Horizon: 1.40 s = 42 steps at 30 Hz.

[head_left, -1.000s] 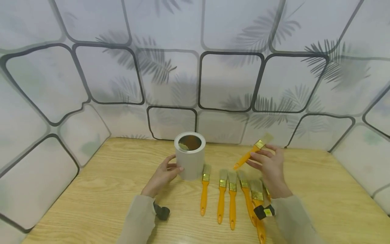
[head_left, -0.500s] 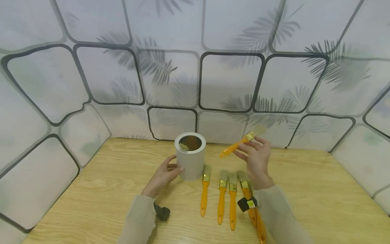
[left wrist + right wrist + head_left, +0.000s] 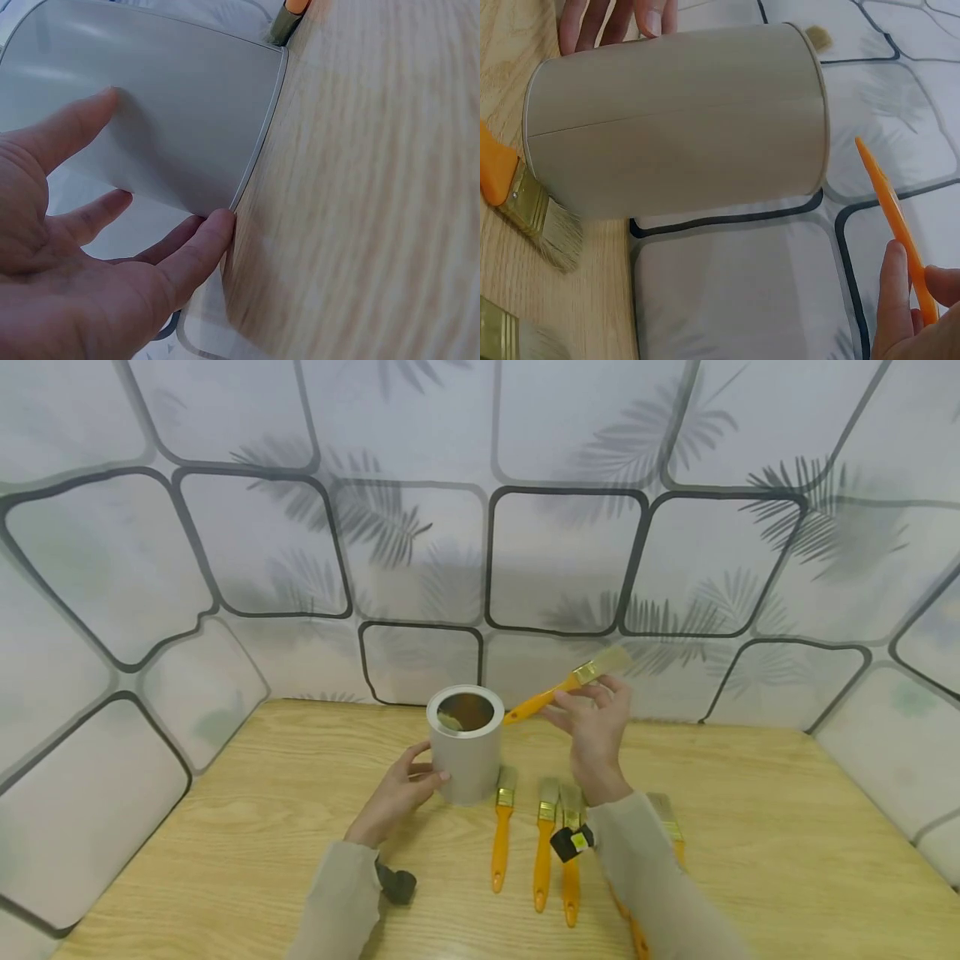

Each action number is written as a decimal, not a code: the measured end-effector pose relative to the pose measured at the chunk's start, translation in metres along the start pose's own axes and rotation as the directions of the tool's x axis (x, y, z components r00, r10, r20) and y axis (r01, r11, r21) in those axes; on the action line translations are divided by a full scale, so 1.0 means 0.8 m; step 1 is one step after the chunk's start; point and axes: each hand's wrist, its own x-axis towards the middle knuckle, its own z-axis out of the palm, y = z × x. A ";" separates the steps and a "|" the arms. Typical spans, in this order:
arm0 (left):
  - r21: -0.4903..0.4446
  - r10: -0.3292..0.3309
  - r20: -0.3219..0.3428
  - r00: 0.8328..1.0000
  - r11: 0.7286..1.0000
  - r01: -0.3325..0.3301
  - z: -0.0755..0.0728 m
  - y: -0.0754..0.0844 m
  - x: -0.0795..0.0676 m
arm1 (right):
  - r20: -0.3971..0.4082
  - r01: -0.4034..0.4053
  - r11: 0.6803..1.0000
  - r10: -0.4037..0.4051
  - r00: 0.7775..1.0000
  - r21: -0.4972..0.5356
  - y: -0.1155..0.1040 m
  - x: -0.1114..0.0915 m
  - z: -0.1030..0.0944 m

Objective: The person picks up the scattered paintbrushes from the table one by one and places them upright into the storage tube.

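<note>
A pale grey can (image 3: 468, 768), open at the top, stands on the wooden table. My left hand (image 3: 401, 793) holds its left side, thumb on the near wall and fingers round the back; in the left wrist view the fingertips (image 3: 219, 225) sit right at its bottom edge. Bristles (image 3: 820, 37) poke just past the can's rim in the right wrist view. My right hand (image 3: 600, 739) pinches a paintbrush (image 3: 543, 700) with an orange handle and pale bristles, raised above the table. Its handle end points down-left toward the can's rim, while the bristles point up to the right.
Right of the can lies a paintbrush (image 3: 501, 847), beside it two more brushes, a left one (image 3: 542, 864) and a right one (image 3: 572, 897). Others (image 3: 667, 818) lie partly hidden under my right forearm. A patterned cloth wall (image 3: 562, 560) closes the table's (image 3: 262, 827) back.
My right hand has moved left with the paintbrush, bringing its handle end up to the can's rim and tilting it flatter. The left hand and can have stayed in place.
</note>
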 end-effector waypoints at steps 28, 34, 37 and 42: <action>-0.004 -0.009 -0.006 1.000 1.000 0.009 -0.001 -0.003 0.000 | 0.286 0.370 0.848 -0.272 0.919 -0.380 0.031 -0.013 0.033; -0.007 -0.013 0.004 1.000 1.000 0.013 0.000 -0.003 -0.001 | 0.267 0.323 0.831 -0.219 0.939 -0.453 0.013 -0.010 0.009; -0.006 -0.008 0.001 1.000 1.000 0.008 0.000 -0.002 0.000 | 0.256 0.290 0.817 -0.181 0.950 -0.499 0.002 -0.006 -0.007; 0.002 -0.010 -0.011 1.000 1.000 0.010 0.000 -0.001 0.000 | 0.236 0.196 0.781 -0.065 0.970 -0.593 -0.018 -0.001 -0.038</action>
